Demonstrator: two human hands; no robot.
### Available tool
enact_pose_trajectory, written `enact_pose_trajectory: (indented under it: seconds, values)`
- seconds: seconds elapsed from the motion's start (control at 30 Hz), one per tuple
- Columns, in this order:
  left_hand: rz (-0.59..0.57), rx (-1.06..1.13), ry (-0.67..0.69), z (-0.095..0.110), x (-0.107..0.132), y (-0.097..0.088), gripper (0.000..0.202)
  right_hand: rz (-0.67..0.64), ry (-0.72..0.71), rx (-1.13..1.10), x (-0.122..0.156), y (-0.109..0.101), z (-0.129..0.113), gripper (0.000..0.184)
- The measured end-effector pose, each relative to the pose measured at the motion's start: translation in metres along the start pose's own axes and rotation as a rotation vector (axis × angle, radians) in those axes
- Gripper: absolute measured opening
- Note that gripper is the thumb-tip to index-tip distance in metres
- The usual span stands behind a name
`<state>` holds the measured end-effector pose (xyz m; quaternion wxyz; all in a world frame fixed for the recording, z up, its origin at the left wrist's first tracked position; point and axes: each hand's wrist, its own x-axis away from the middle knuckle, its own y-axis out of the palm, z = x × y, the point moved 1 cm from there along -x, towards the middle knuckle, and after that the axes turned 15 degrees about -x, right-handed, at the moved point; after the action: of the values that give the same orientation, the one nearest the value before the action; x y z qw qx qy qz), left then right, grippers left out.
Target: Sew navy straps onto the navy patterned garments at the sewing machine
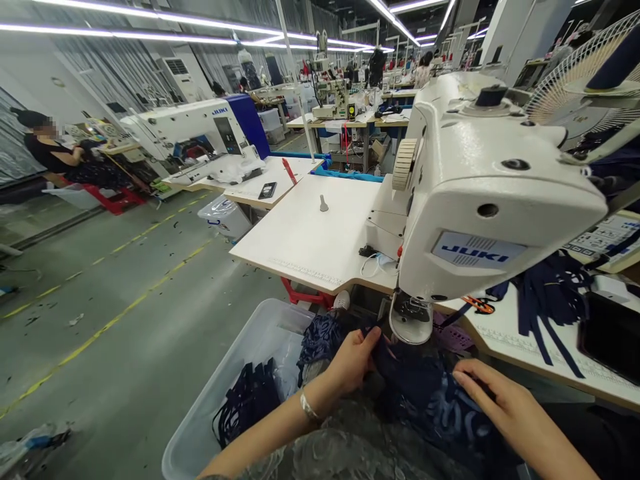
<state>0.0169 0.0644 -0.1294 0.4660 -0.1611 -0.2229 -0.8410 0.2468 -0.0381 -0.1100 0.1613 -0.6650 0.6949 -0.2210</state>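
Observation:
A dark navy lace garment (425,400) lies on my lap under the head of a white JUKI sewing machine (480,200). My left hand (353,360), a silver bangle on its wrist, pinches the fabric just left of the machine's foot (411,317). My right hand (493,397) lies on the fabric to the right, fingers curled onto its edge. Both hands grip the same cloth near the needle area.
A clear plastic bin (230,400) with dark straps stands at my lower left. A white table (305,233) holds the machine. Navy strips (545,300) hang at the right by a black tray (607,337). Another person (55,157) sits far left, and more machines (195,137) stand behind.

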Motion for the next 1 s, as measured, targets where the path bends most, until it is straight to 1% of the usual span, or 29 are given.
enact_pose_trajectory:
  seconds: [0.07, 0.13, 0.17, 0.23, 0.27, 0.33, 0.37, 0.4, 0.47, 0.5, 0.53, 0.57, 0.6, 0.67, 0.7, 0.73, 0.77, 0.8, 0.83, 0.87, 0.9, 1.0]
  values:
    - [-0.033, -0.100, 0.061, 0.013, 0.016, -0.005, 0.042, -0.029, -0.104, 0.038, -0.003, 0.015, -0.006, 0.035]
    - [-0.077, -0.197, 0.123, 0.028, 0.033, -0.005, 0.034, -0.095, -0.175, 0.006, -0.003, 0.036, -0.020, 0.049]
    - [-0.091, -0.243, 0.161, 0.036, 0.041, -0.004, 0.030, -0.131, -0.188, -0.036, -0.003, 0.046, -0.027, 0.052]
    - [-0.119, -0.417, 0.300, 0.053, 0.054, 0.002, 0.017, -0.158, -0.179, -0.138, -0.001, 0.060, -0.041, 0.043]
    - [-0.129, -0.529, 0.384, 0.061, 0.058, 0.005, 0.013, -0.127, -0.170, -0.182, 0.000, 0.062, -0.046, 0.038]
    - [-0.134, -0.709, 0.488, 0.073, 0.062, 0.012, 0.022, -0.007, -0.166, -0.240, 0.001, 0.058, -0.051, 0.033]
    - [-0.132, -0.738, 0.493, 0.076, 0.060, 0.015, 0.027, 0.062, -0.165, -0.256, 0.002, 0.053, -0.052, 0.032]
    - [-0.135, -0.709, 0.464, 0.078, 0.058, 0.018, 0.032, 0.123, -0.157, -0.266, 0.002, 0.046, -0.052, 0.030]
    - [-0.153, -0.616, 0.405, 0.078, 0.050, 0.022, 0.043, 0.195, -0.116, -0.283, -0.001, 0.034, -0.052, 0.030]
    - [-0.151, -0.604, 0.402, 0.077, 0.045, 0.022, 0.047, 0.213, -0.085, -0.291, -0.004, 0.029, -0.053, 0.030]
    - [-0.111, -0.635, 0.428, 0.076, 0.040, 0.023, 0.049, 0.229, -0.050, -0.294, -0.007, 0.025, -0.053, 0.030]
    - [-0.026, -0.714, 0.487, 0.075, 0.037, 0.022, 0.049, 0.241, -0.019, -0.294, -0.012, 0.022, -0.053, 0.030]
    - [0.108, -0.835, 0.583, 0.075, 0.034, 0.020, 0.048, 0.246, 0.005, -0.293, -0.018, 0.020, -0.054, 0.031]
    - [0.416, -1.128, 0.850, 0.075, 0.032, 0.017, 0.041, 0.249, 0.032, -0.300, -0.031, 0.018, -0.054, 0.032]
    - [0.507, -1.272, 0.998, 0.075, 0.032, 0.015, 0.037, 0.239, 0.030, -0.314, -0.037, 0.018, -0.054, 0.032]
    - [0.521, -1.407, 1.140, 0.074, 0.032, 0.015, 0.033, 0.222, 0.017, -0.336, -0.044, 0.018, -0.053, 0.032]
    - [0.471, -1.530, 1.252, 0.073, 0.032, 0.014, 0.030, 0.205, 0.004, -0.362, -0.049, 0.019, -0.053, 0.032]
    - [0.390, -1.635, 1.326, 0.070, 0.031, 0.013, 0.030, 0.192, -0.007, -0.392, -0.054, 0.019, -0.052, 0.031]
    - [0.312, -1.721, 1.359, 0.067, 0.030, 0.012, 0.032, 0.188, -0.016, -0.421, -0.058, 0.018, -0.051, 0.030]
    - [0.267, -1.788, 1.358, 0.063, 0.029, 0.010, 0.033, 0.191, -0.025, -0.447, -0.060, 0.018, -0.050, 0.029]
    - [0.262, -1.839, 1.331, 0.060, 0.028, 0.008, 0.035, 0.201, -0.034, -0.462, -0.061, 0.016, -0.048, 0.028]
    - [0.334, -1.915, 1.256, 0.051, 0.024, 0.001, 0.039, 0.198, -0.077, -0.418, -0.058, 0.011, -0.044, 0.027]
